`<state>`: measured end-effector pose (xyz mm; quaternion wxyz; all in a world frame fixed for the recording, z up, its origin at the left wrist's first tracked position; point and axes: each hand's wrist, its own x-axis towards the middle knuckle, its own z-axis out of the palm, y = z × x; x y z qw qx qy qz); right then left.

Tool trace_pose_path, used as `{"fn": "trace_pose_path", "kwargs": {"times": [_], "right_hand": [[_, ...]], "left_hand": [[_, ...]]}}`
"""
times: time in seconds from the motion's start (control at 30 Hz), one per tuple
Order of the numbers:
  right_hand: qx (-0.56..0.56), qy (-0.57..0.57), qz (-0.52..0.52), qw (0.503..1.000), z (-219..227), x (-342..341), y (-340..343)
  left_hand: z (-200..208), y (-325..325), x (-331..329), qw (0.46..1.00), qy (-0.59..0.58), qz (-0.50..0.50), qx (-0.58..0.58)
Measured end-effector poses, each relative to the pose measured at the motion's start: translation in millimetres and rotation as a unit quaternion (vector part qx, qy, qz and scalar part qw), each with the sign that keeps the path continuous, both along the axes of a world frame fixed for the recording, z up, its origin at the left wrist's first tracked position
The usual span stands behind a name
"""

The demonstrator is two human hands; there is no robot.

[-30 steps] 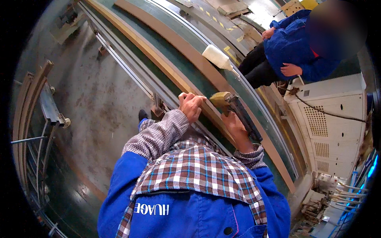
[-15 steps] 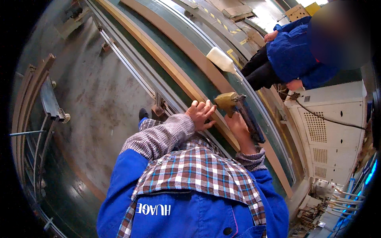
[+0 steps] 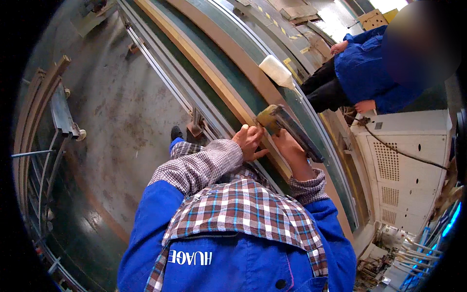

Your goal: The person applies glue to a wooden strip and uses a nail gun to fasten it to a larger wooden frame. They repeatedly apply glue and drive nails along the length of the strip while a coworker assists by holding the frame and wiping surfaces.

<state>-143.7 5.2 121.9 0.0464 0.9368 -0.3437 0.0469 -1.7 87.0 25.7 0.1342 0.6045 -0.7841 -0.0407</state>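
My right hand (image 3: 289,148) is closed round the grip of a nail gun (image 3: 296,134) with a yellowish head and a long dark magazine. The gun's head rests at or just over a long pale wooden strip (image 3: 214,77), close to my left fingertips; whether its nose touches is hard to see. My left hand (image 3: 249,142) grips the strip's near edge, with the fingers bent over its top and the thumb apart on the near side. A wider brown board (image 3: 233,51) lies beyond the strip on the green bench top (image 3: 245,100).
A white squeeze bottle (image 3: 276,71) lies on the board's far side. Across the bench stands a person in blue (image 3: 361,65). A pale perforated cabinet (image 3: 399,165) is at right. On the left, a metal rack (image 3: 63,117) holds curved brown boards (image 3: 36,112).
The nail gun has moved left, and its head has turned in towards the strip by my left fingers. My left hand stays on the strip, shifted slightly.
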Motion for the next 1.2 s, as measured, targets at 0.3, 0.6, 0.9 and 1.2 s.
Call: {"fn": "trace_pose_path", "kwargs": {"times": [0.3, 0.6, 0.9, 1.2], "right_hand": [[0.007, -0.065, -0.005, 0.998, 5, 12, -10], [0.075, -0.064, 0.015, 0.995, 10, 16, -22], [-0.189, 0.151, 0.097, 0.965, -29, -12, -25], [-0.035, 0.101, -0.047, 0.993, 22, -10, -17]], "left_hand": [[6, 3, 3, 0.999, -0.015, 0.008, -0.051], [2, 4, 5, 0.998, -0.021, 0.007, -0.054], [2, 6, 3, 0.998, 0.008, 0.007, -0.066], [-14, -1, 0, 0.996, 0.051, 0.014, -0.065]]}}
